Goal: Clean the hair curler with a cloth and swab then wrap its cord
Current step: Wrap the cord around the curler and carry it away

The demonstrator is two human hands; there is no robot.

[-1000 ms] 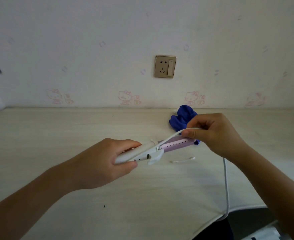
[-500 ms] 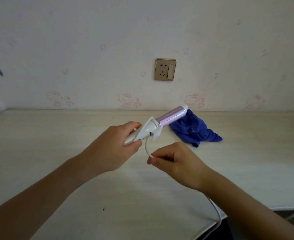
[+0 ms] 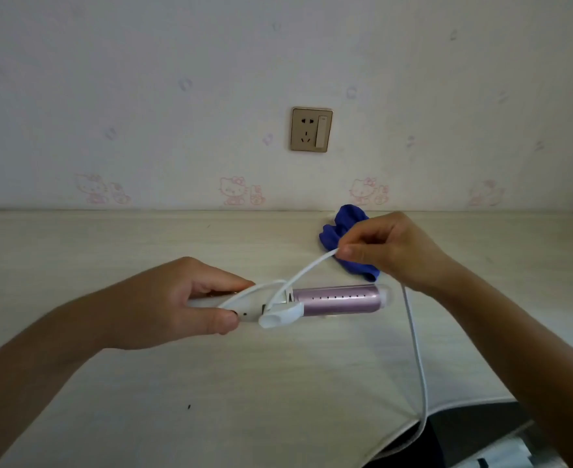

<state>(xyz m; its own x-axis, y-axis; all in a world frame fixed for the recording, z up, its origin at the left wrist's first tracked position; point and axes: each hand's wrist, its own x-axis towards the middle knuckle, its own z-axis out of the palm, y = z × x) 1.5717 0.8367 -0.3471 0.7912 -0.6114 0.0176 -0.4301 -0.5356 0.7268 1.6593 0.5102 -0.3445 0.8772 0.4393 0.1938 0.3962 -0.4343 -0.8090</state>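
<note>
We count one curler (image 3: 339, 300), lying level over the table (image 3: 109, 251), its white handle gripped by the left hand (image 3: 163, 305). One cord (image 3: 416, 359) loops over the handle; the right hand (image 3: 389, 248) pinches it, and the rest hangs off the table's front edge. One blue cloth (image 3: 340, 228) lies behind the right hand. One wall socket (image 3: 311, 130).

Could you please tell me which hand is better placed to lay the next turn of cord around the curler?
The right hand: it pinches the cord above the curler, while the left hand is busy gripping its handle.
</note>
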